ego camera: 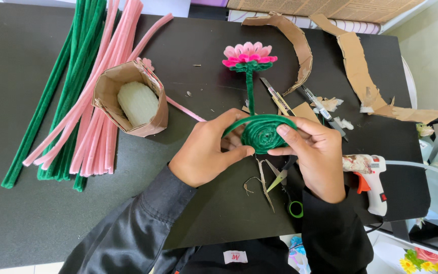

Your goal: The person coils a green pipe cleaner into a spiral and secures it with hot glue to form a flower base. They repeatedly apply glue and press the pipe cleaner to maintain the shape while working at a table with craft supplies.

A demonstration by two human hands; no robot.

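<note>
A green pipe-cleaner coil [261, 133] is pinched above the black table [16, 223] by the fingers of 2 hands, left hand [206, 152] and right hand [316, 155], and could be unwound if either grip were slackened.

Landmark: green spiral disc [260, 134]. Left of it, open black table [16, 223] up to cardboard cup [130, 99] and pipe-cleaner pile [82, 96]. Behind: flower stem [250, 89], craft knife [275, 96]. Right: glue gun [371, 177] blocks. Near side: scissors [285, 182], scraps.
</note>
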